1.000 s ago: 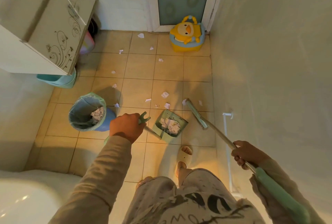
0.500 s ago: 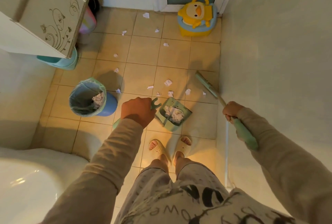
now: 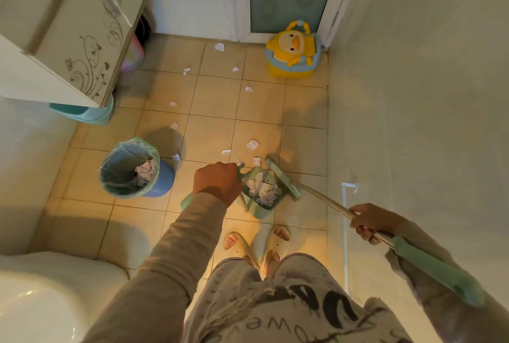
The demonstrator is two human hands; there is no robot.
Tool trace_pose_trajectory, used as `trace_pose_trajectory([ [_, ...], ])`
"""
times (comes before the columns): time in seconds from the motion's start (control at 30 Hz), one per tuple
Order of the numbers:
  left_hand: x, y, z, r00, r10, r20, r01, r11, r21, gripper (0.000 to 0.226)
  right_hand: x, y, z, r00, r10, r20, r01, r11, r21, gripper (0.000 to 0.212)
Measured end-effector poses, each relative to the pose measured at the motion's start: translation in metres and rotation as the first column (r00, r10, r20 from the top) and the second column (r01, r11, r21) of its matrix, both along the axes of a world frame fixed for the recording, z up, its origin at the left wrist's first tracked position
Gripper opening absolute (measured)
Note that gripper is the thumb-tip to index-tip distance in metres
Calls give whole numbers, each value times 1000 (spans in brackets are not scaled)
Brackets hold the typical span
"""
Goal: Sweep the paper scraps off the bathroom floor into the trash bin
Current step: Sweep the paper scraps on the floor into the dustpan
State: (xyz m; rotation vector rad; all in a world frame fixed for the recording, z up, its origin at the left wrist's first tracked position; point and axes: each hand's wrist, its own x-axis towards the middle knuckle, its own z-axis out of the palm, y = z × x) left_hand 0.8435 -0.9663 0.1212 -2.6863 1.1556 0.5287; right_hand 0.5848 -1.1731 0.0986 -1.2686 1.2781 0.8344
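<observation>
The left hand (image 3: 217, 183) is curling tightly, knuckles up, round the mint-green plastic handle of the dustpan (image 3: 260, 212), while the right hand (image 3: 370, 221) is gripping the broom (image 3: 322, 199) by its pale, smooth shaft, just ahead of the green sleeve at its upper end. The broom's long, narrow head (image 3: 283, 180) is lying against the dustpan's right edge, and crumpled white paper (image 3: 261, 189) is filling the pan's shallow tray. Beyond the pan, more paper scraps (image 3: 252, 144) — small, creased and ragged — are lying scattered over the glossy beige floor tiles (image 3: 214, 100) as far as the door. The round blue trash bin (image 3: 165, 181), lined with a thin, crinkled green bag, is standing to the left of the dustpan and apart from it, holding a wad of paper. A yellow duck-shaped potty (image 3: 293, 52) is sitting in the far corner.
</observation>
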Motion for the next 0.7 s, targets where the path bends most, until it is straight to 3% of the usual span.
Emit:
trace_pose_trajectory([
  [0.13, -5, 2, -1, 1000, -14, -16, 14, 1000, -10, 26, 1, 11, -7, 999, 7, 47, -3, 997, -83, 9],
  [0.3, -13, 6, -2, 1000, -22, -14, 21, 1000, -19, 25, 37, 31, -27, 981, 193, 8, -187, 960, -209, 11],
  [0.5, -9, 8, -2, 1000, -15, -16, 15, 1000, -11, 25, 52, 58, -25, 924, 374, -75, -382, 909, -167, 2],
  [0.6, -3, 11, -1, 1000, -17, -25, 17, 1000, -6, 26, 36, 59, -15, 960, 277, -42, -280, 957, -77, 22],
  [0.7, 7, 23, 2, 999, 8, -39, -9, 1000, -11, 29, 13, 43, 1, 991, 136, -4, -136, 990, 23, 10],
])
